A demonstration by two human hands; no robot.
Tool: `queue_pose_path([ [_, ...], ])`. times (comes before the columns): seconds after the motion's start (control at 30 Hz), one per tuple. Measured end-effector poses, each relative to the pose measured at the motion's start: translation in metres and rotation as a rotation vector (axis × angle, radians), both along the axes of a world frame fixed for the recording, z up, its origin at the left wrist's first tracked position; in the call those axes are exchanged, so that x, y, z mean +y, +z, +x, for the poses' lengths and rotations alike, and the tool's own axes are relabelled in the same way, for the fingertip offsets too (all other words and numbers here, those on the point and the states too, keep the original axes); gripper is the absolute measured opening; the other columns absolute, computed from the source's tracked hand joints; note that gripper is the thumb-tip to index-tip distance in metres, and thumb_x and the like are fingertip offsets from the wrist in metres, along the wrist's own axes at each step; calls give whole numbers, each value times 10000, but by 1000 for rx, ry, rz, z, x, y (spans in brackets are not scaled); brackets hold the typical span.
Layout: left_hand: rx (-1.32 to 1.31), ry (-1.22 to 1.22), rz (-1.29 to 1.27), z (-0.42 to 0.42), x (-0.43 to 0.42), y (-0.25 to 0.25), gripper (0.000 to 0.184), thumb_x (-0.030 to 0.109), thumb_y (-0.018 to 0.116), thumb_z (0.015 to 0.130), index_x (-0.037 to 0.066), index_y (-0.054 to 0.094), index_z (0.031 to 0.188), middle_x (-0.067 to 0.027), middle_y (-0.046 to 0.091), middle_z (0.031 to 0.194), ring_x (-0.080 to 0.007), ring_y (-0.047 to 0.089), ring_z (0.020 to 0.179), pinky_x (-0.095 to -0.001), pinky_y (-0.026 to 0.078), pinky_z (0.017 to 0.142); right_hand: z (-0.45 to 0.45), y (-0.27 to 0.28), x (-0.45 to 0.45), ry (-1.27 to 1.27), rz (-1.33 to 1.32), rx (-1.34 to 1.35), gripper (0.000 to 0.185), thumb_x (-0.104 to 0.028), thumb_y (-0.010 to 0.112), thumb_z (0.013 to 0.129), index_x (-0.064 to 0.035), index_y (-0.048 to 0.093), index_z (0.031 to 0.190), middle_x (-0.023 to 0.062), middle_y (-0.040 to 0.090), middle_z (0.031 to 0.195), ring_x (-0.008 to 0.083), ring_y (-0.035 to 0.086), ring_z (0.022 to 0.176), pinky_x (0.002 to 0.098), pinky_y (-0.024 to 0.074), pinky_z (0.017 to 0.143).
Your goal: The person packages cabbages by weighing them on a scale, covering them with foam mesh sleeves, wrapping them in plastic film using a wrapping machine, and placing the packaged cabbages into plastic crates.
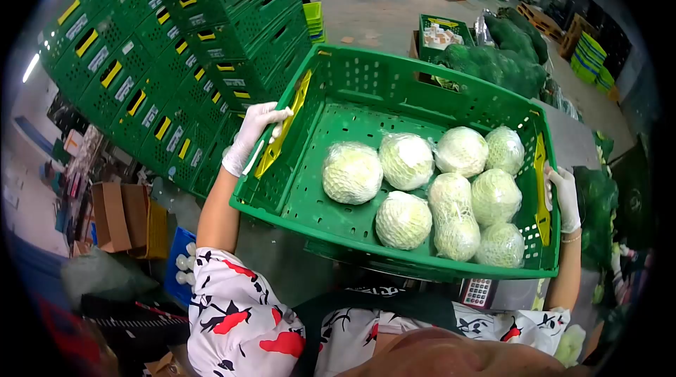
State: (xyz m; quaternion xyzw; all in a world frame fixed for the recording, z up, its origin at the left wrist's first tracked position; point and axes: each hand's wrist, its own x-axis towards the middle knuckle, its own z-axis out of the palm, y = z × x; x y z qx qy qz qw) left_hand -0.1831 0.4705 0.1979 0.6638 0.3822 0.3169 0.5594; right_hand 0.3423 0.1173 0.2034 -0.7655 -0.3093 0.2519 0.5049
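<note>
A green plastic crate (310,232) fills the middle of the view, tilted a little. Inside, mostly to the right, lie several pale round cabbages (352,172) in white netting or clear film; bare crate floor shows at the left. My left hand (255,136), in a white glove, has its fingers wrapped over the left rim by the yellow handle (290,120). On the far side, my right hand (565,197), also gloved, grips the right end beside another yellow handle (541,194). Part of its fingers is hidden behind the crate wall.
Tall stacks of green crates (127,88) stand at the left. Beyond the crate are green net sacks (503,60) and a crate of small pale boxes (441,35). A keypad (478,292) shows under the front edge. Cardboard boxes (120,215) and a blue crate (180,264) sit lower left.
</note>
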Motion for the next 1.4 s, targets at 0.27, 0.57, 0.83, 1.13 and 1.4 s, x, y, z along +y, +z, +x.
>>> queue_pose_path([
  [0.27, -55, -7, 76, -17, -28, 43, 174, 210, 643, 877, 41, 682, 862, 11, 541, 576, -41, 470, 461, -194, 348, 437, 1, -8, -8, 23, 35, 92, 192, -202, 532, 977, -63, 554, 847, -46, 467, 583, 52, 413, 392, 202, 334, 345],
  [0.57, -65, 264, 65, -211, -88, 28, 236, 219, 547, 913, 23, 661, 980, 21, 513, 588, -35, 424, 452, -185, 315, 427, -132, 51, 64, 280, 19, -27, 161, -161, 522, 953, -54, 538, 834, -27, 450, 572, 68, 404, 386, 230, 315, 313],
  [0.83, -228, 565, 21, -341, -174, 21, 248, 211, 511, 901, 10, 614, 1005, 48, 457, 570, -29, 353, 448, -186, 254, 445, -253, 53, 188, 561, 29, 51, 152, -164, 540, 945, -22, 574, 903, -35, 473, 606, 53, 419, 416, 210, 328, 396],
  [1.13, -163, 1070, 105, -292, -278, 49, 236, 238, 510, 945, 35, 599, 1027, 63, 434, 560, -22, 358, 436, -176, 270, 438, -267, 1, 349, 1001, -64, 208, 230, -195, 586, 918, -79, 566, 720, -42, 480, 585, 59, 438, 440, 235, 341, 406],
  [1.4, 102, 1342, -85, -224, -370, 45, 142, 175, 548, 923, 37, 581, 916, 15, 484, 578, -69, 432, 458, -196, 335, 436, -337, -81, 428, 1304, -221, 166, 292, -272, 656, 878, -1, 632, 773, 48, 572, 592, 150, 525, 476, 337, 433, 495],
])
